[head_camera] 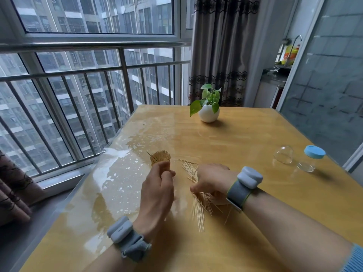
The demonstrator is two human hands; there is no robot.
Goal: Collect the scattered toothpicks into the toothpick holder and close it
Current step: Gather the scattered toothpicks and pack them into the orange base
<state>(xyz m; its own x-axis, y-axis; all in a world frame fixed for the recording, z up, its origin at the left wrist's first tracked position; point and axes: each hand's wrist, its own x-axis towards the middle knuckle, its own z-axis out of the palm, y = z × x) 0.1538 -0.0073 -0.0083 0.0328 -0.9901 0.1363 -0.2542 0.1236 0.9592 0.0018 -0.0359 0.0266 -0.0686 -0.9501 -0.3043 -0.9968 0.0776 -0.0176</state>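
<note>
Head view: toothpicks (pixel 160 157) upright in left hand (pixel 157 191)

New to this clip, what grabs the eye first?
The left hand grips a thick bundle of toothpicks upright near the table's middle. Beside it, the right hand curls its fingers into the scattered toothpicks. At the right of the yellow table, apart from both hands, sit a blue-capped clear jar and a clear dome; a small potted plant stands at the far end.
</note>
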